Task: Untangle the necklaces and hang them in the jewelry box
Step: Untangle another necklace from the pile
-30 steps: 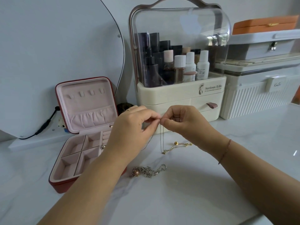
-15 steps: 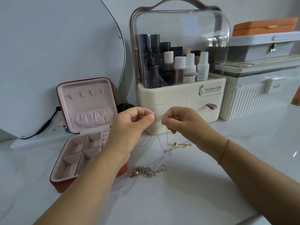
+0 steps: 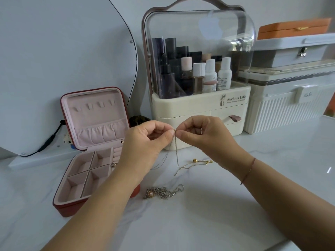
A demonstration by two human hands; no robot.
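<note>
**Both hands pinch one fine gold chain above the tabletop**

At the centre of the frame the left hand point(image 3: 145, 142) and the right hand point(image 3: 204, 134) meet fingertip to fingertip. Each grip is closed, thumb against forefinger, on the top of a thin gold chain necklace point(image 3: 176, 154). The chain hangs straight down from the pinch, and its lower end lies on the white marbled tabletop point(image 3: 199, 223). A small gold ball point(image 3: 194, 160) sits on a gold strand just to the right of that end; I cannot tell whether it belongs to the same chain. A thin red string bracelet point(image 3: 248, 171) circles the right wrist.

Lower centre, apart from the gold chain, a silver link necklace with a pink bead point(image 3: 163, 192) lies bunched on the tabletop. At the left, partly behind the left forearm, stands the red jewelry box with pale pink lining point(image 3: 97, 116). Its lid is raised, showing a row of small tabs and a gathered pocket, and its base is divided into compartments.

Behind the hands stands a cream cosmetics organiser with a clear domed cover point(image 3: 190, 105) holding bottles, and to its right a white ribbed storage case point(image 3: 281, 113)
</note>
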